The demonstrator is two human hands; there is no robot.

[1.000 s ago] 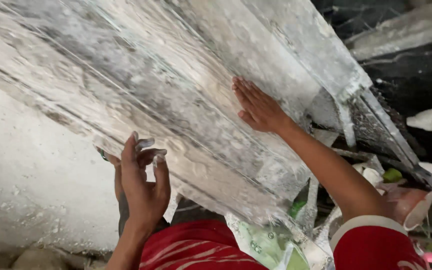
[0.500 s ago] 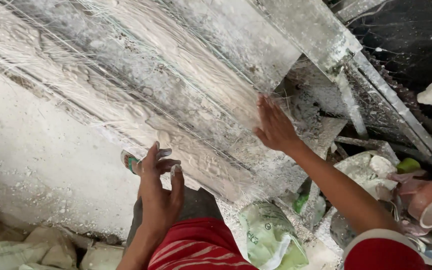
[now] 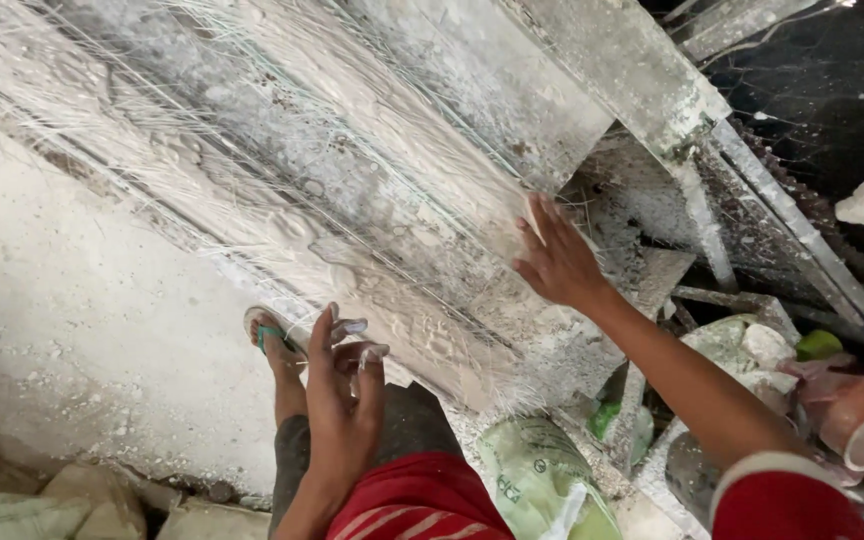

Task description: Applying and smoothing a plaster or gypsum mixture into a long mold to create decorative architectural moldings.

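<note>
Head view shows pale fibre strands (image 3: pixel 282 190) stretched across a dusty slanted board (image 3: pixel 592 60), long axis running upper left to lower right; right hand (image 3: pixel 557 262) rests flat on them, fingers spread, gripping nothing; left hand (image 3: pixel 342 400) hovers just below, fingers loosely curled, empty.

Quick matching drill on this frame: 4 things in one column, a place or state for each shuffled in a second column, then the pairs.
Things:
1. right hand
2. left hand
3. sandal
4. green sack

Places or states:
A. on a foot, on the white dusty floor
B. flat against the stretched threads on the slanted dusty frame
C. raised in front of the frame's lower edge, fingertips white with powder
D. below the frame, beside the red clothing

Pairs: 1-B, 2-C, 3-A, 4-D
</note>
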